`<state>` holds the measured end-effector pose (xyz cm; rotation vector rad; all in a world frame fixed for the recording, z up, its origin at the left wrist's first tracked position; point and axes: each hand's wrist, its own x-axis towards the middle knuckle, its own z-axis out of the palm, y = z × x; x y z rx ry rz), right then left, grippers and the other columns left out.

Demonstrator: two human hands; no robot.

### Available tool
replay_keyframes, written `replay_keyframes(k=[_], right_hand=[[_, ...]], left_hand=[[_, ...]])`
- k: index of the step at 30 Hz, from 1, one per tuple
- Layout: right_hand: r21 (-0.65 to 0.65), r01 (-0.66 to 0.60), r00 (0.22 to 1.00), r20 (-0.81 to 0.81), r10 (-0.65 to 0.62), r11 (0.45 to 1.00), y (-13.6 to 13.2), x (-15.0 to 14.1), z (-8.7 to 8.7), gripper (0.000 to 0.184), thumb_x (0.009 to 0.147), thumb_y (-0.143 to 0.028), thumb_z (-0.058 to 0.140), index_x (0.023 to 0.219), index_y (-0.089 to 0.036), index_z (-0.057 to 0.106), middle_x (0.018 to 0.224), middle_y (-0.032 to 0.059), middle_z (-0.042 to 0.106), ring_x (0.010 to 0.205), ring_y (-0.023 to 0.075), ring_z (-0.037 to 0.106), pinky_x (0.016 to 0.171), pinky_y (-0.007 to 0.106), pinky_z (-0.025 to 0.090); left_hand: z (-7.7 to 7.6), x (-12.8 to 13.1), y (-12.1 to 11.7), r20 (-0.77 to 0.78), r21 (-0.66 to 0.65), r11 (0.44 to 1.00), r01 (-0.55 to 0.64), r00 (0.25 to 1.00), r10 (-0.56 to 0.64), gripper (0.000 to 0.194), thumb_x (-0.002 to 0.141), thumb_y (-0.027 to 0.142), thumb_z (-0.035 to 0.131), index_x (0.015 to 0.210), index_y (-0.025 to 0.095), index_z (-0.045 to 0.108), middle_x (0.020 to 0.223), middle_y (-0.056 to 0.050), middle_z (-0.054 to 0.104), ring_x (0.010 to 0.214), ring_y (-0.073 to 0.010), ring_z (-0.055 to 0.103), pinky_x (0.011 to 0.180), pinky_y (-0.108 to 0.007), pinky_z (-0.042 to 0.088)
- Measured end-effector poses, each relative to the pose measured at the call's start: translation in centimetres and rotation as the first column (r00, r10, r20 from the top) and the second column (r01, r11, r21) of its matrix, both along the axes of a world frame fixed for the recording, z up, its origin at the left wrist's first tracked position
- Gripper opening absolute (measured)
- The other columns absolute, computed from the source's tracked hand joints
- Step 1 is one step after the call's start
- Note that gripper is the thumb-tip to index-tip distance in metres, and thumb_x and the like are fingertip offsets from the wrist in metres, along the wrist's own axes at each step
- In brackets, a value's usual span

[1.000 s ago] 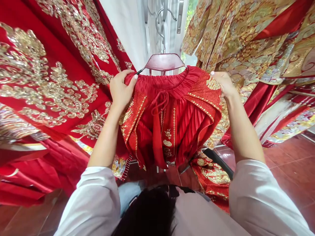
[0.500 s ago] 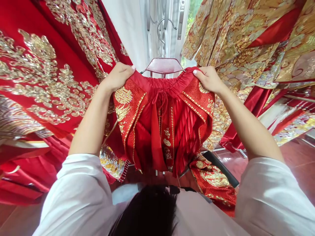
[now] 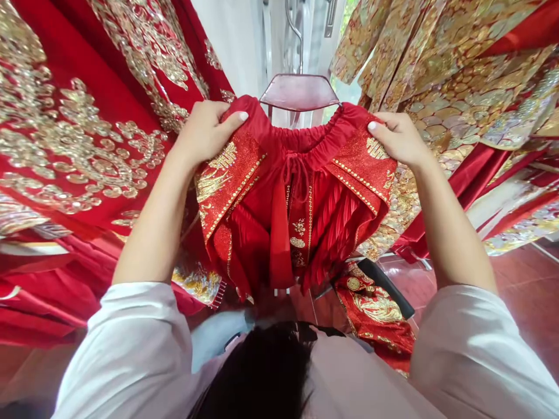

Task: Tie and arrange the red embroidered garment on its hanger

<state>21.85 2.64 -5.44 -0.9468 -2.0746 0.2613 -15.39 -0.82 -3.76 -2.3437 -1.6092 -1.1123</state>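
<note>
A red skirt [image 3: 279, 227] with gold embroidery, beaded edges and pleats hangs in front of me. Its gathered waistband [image 3: 297, 139] has a thin cord tied in a bow at the middle. My left hand [image 3: 207, 131] is closed on the skirt's upper left corner, thumb in front and fingers hidden behind. On the opposite corner my right hand [image 3: 402, 137] grips the cloth the same way. Between the hands, just above the waistband, is a hanger [image 3: 301, 93] with a pale pink plate and a metal hook. Its ends reach the waistband; how they are fastened is hidden.
Red garments with gold beading [image 3: 109, 157] hang close on the left. Gold patterned garments [image 3: 458, 87] hang on the right. Below, a red embroidered cloth [image 3: 375, 308] lies by a black bar [image 3: 386, 285] above the reddish tiled floor [image 3: 519, 291].
My right hand has shifted right, and the hands are farther apart with the waistband spread wider. The hanger sits higher in view. Both hands keep their hold on the skirt.
</note>
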Motion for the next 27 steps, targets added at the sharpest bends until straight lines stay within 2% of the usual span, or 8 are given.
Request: replay_keyframes(k=[4,7,9,13,19,21,25,27], right_hand=[[0.244,0.25,0.966,-0.133,-0.223,0.937,-2.4,-1.3,-1.6,0.044,0.087,-0.056,0.049,0.095,-0.016,0.065,0.094,0.0107,0.066,0.085,0.0199,0.056,0.083,0.035,0.041],[0.482,0.501,0.864,-0.23,-0.448,0.719,-7.3,-3.0,-4.3,0.045,0.09,-0.043,0.047,0.123,-0.014,0.056,0.122,0.0161,0.058,0.115,0.0289,0.049,0.101,0.046,0.033],[0.499,0.555,0.809,-0.138,-0.572,0.665,-10.5,-3.8,-6.9,0.055,0.083,-0.044,0.055,0.132,-0.019,0.049,0.134,0.0163,0.048,0.127,0.036,0.039,0.102,0.054,0.03],[0.341,0.646,0.681,0.146,-0.717,0.683,-13.2,-3.3,-10.9,0.046,0.084,-0.025,0.046,0.129,-0.025,0.051,0.129,0.0187,0.049,0.118,0.039,0.046,0.086,0.055,0.042],[0.243,0.526,0.756,0.305,-0.579,0.815,-12.9,-4.3,-11.4,0.038,0.078,-0.009,0.034,0.102,-0.016,0.062,0.092,0.0154,0.058,0.079,0.0264,0.057,0.064,0.036,0.045],[0.214,0.406,0.796,0.394,-0.459,0.888,-12.4,-6.2,-11.8,0.036,0.079,-0.008,0.033,0.099,-0.016,0.062,0.09,0.0136,0.058,0.076,0.0235,0.057,0.06,0.032,0.043],[0.172,0.427,0.768,0.449,-0.457,0.888,-10.8,-7.6,-12.2,0.035,0.08,-0.007,0.034,0.102,-0.017,0.06,0.1,0.0134,0.059,0.074,0.0223,0.059,0.059,0.031,0.042],[0.112,0.347,0.846,0.391,-0.362,0.931,-10.4,-6.3,-11.6,0.029,0.08,-0.01,0.042,0.1,-0.017,0.061,0.101,0.0124,0.06,0.075,0.0222,0.06,0.063,0.033,0.045]], left_hand=[[-2.7,0.8,-0.8,0.132,0.185,0.961,-0.208,0.974,0.185,0.034,0.089,0.051,0.05,0.082,0.017,0.052,0.084,-0.003,0.057,0.082,-0.0173,0.049,0.091,-0.034,0.038],[-6.6,2.5,-3.8,0.148,0.329,0.904,-0.275,0.96,0.238,0.051,0.083,0.05,0.055,0.123,0.019,0.044,0.132,-0.011,0.046,0.126,-0.0279,0.036,0.11,-0.047,0.021],[-9.7,3.2,-6.1,0.099,0.238,0.896,-0.374,0.927,0.361,0.061,0.079,0.05,0.059,0.13,0.02,0.041,0.138,-0.014,0.04,0.134,-0.0339,0.027,0.11,-0.054,0.018],[-13.0,2.4,-8.1,-0.029,0.054,0.893,-0.447,0.893,0.449,0.042,0.083,0.032,0.049,0.122,0.017,0.049,0.125,-0.019,0.049,0.119,-0.0387,0.045,0.098,-0.055,0.035],[-11.6,2.7,-7.5,-0.15,-0.037,0.953,-0.3,0.945,0.291,0.025,0.077,0.01,0.038,0.091,0.02,0.056,0.09,-0.011,0.057,0.089,-0.0291,0.06,0.077,-0.039,0.048],[-11.7,4.1,-7.6,-0.181,-0.058,0.968,-0.244,0.956,0.231,0.024,0.076,0.008,0.037,0.086,0.019,0.055,0.087,-0.011,0.058,0.085,-0.0273,0.06,0.076,-0.037,0.048],[-11.1,4.9,-8.3,-0.263,-0.13,0.954,-0.272,0.937,0.231,0.024,0.076,0.012,0.04,0.091,0.018,0.057,0.093,-0.013,0.062,0.084,-0.0296,0.062,0.068,-0.038,0.047],[-9.8,4.2,-9.2,-0.299,-0.244,0.941,-0.233,0.942,0.156,0.014,0.078,0.022,0.046,0.085,0.019,0.058,0.084,-0.01,0.064,0.076,-0.0285,0.062,0.062,-0.036,0.046]])
